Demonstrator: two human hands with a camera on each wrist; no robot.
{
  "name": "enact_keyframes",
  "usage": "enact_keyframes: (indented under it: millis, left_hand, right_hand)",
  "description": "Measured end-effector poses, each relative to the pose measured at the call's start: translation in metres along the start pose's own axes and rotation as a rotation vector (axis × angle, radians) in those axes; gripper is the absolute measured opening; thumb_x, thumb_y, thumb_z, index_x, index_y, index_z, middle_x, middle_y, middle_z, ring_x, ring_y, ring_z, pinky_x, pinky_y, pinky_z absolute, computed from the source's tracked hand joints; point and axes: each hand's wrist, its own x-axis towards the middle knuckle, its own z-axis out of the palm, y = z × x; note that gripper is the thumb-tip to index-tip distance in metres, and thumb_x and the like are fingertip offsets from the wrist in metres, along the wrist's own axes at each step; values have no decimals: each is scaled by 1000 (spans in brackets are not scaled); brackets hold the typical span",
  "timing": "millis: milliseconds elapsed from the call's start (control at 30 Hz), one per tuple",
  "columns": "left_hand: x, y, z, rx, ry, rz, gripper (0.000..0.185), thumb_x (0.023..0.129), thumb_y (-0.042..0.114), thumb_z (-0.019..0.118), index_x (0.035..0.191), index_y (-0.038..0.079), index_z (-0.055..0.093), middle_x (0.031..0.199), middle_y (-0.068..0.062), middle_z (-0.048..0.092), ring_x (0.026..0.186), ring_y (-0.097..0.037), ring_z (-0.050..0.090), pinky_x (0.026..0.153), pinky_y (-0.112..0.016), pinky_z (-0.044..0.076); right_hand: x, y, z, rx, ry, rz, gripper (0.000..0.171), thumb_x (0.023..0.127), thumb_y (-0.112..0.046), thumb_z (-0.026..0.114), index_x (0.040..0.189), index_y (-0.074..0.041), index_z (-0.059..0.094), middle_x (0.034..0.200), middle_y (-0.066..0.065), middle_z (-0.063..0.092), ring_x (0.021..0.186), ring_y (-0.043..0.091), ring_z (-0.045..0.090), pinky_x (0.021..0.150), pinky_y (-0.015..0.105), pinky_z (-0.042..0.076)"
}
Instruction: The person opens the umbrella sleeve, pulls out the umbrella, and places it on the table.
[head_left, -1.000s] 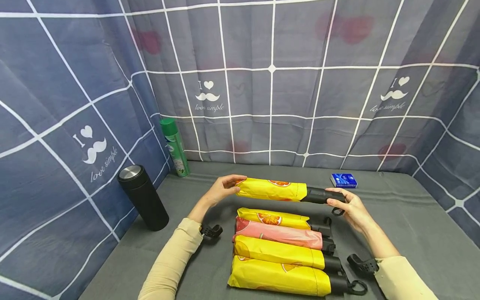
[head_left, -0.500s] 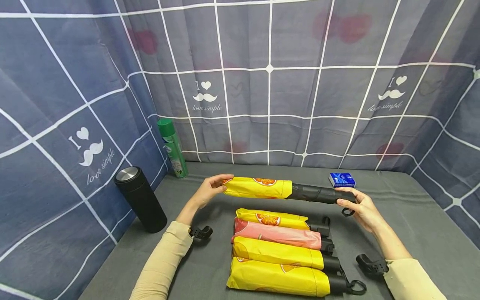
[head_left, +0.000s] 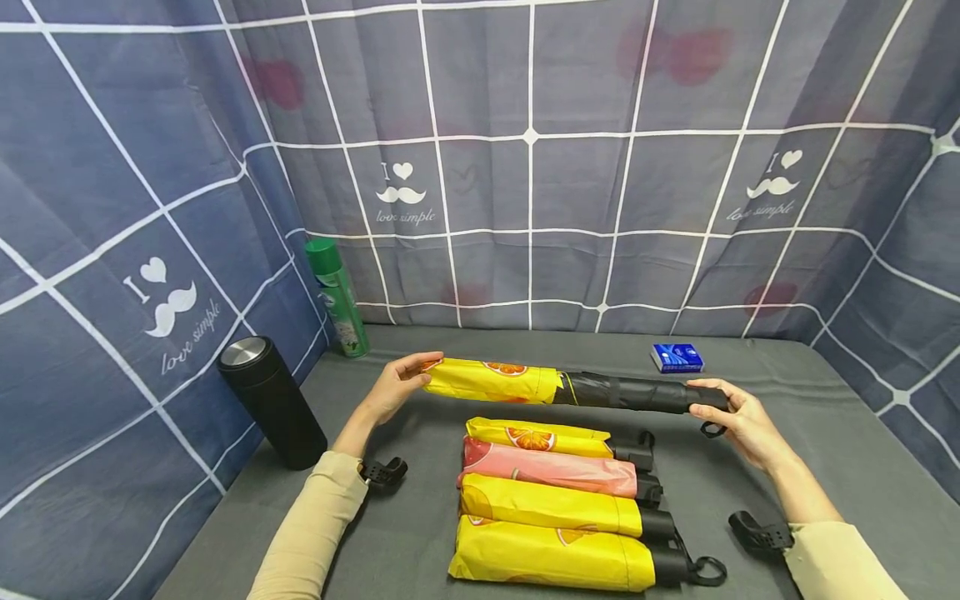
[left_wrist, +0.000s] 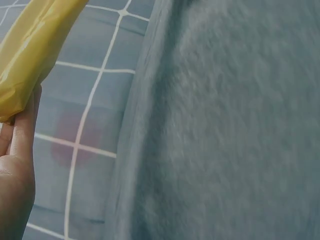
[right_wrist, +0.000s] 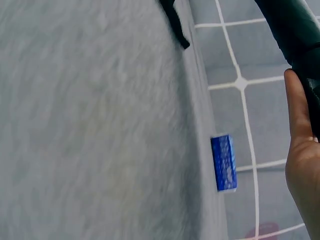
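Note:
My left hand (head_left: 388, 390) holds the closed left end of a yellow umbrella sleeve (head_left: 487, 380) printed with orange slices. From the sleeve's right end sticks a black folded umbrella (head_left: 622, 392), partly inside it. My right hand (head_left: 750, 425) grips the umbrella's handle end, where a small black loop hangs. Sleeve and umbrella are held level above the table. In the left wrist view, fingers lie against the yellow sleeve (left_wrist: 37, 50); in the right wrist view, the hand is at the dark umbrella (right_wrist: 295, 30). Some fingers are hidden behind both things.
Below lie several sleeved umbrellas side by side, among them a pink one (head_left: 551, 468) and a yellow one (head_left: 555, 554) at the front. A black flask (head_left: 273, 404) and a green spray can (head_left: 337, 298) stand left. A blue box (head_left: 677, 358) lies at the back right.
My hands have moved apart, the left one leftward and the right one rightward. More of the black umbrella has come out of the yellow sleeve. The row of umbrellas has stayed put.

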Motion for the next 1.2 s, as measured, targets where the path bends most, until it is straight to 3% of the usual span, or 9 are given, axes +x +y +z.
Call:
enact_keyframes:
  millis: [133, 167, 333, 367, 400, 667, 800, 1067, 1200]
  left_hand:
    - [-5, -1, -6, -32, 24, -23, 43, 93, -4, 53, 132, -16, 41, 137, -29, 41, 116, -12, 50, 91, -24, 44]
    - [-6, -1, -7, -35, 33, -30, 43, 93, -4, 54, 133, -16, 41, 136, -28, 42, 116, -12, 50, 92, -24, 44]
    - [-12, -3, -13, -20, 76, -60, 44, 93, -3, 55, 133, -15, 42, 134, -22, 47, 113, -11, 51, 90, -23, 44]
    - [-13, -4, -14, -17, 82, -63, 44, 93, -3, 55, 133, -15, 42, 134, -23, 47, 112, -11, 52, 89, -23, 45]
    - [-15, -6, -15, -16, 85, -65, 43, 93, -3, 54, 133, -15, 42, 134, -24, 47, 111, -10, 52, 89, -23, 45]
    - [-21, -15, -26, -77, 109, -72, 44, 94, -3, 52, 133, -18, 38, 136, -28, 42, 115, -10, 51, 92, -23, 43]
    - [-21, -17, -30, -54, 139, -109, 45, 94, -1, 54, 134, -16, 39, 135, -24, 45, 114, -8, 52, 91, -22, 43]
    - [-21, -24, -35, -27, 161, -145, 46, 95, 2, 54, 134, -16, 38, 138, -33, 37, 110, -5, 53, 87, -20, 45]
    - [-22, -29, -37, -3, 164, -138, 46, 95, 4, 55, 134, -15, 40, 137, -33, 38, 109, -6, 53, 87, -20, 45]
  right_hand:
    - [-5, 3, -8, -34, 25, 13, 35, 90, 6, 57, 123, -5, 58, 105, -4, 61, 85, 7, 60, 66, 25, 52]
    - [-6, 4, -10, -56, 37, 21, 34, 90, 5, 58, 122, -7, 59, 103, -5, 62, 77, 4, 59, 60, 22, 51]
    - [-9, 8, -19, -110, 47, 38, 35, 90, 3, 59, 120, -14, 62, 102, -6, 62, 75, 3, 58, 60, 21, 49]
    - [-10, 9, -21, -124, 53, 39, 35, 90, 3, 60, 118, -16, 63, 100, -6, 62, 68, 1, 56, 54, 19, 48]
    - [-10, 10, -22, -122, 50, 34, 35, 90, 3, 59, 119, -15, 63, 101, -6, 61, 75, 3, 58, 59, 21, 49]
    - [-10, 15, -33, -133, 66, 43, 34, 89, 2, 60, 117, -17, 64, 99, -4, 61, 80, 6, 59, 63, 21, 49]
    - [-9, 17, -36, -154, 79, 49, 34, 89, 1, 61, 116, -20, 65, 98, -6, 61, 75, 5, 57, 58, 20, 47]
    - [-7, 22, -39, -138, 47, 90, 36, 89, 2, 61, 119, -17, 64, 101, -8, 62, 81, 8, 59, 63, 23, 49]
    - [-8, 25, -40, -249, 57, 133, 35, 88, -4, 65, 122, -12, 61, 107, -13, 58, 86, 7, 53, 66, 23, 48]
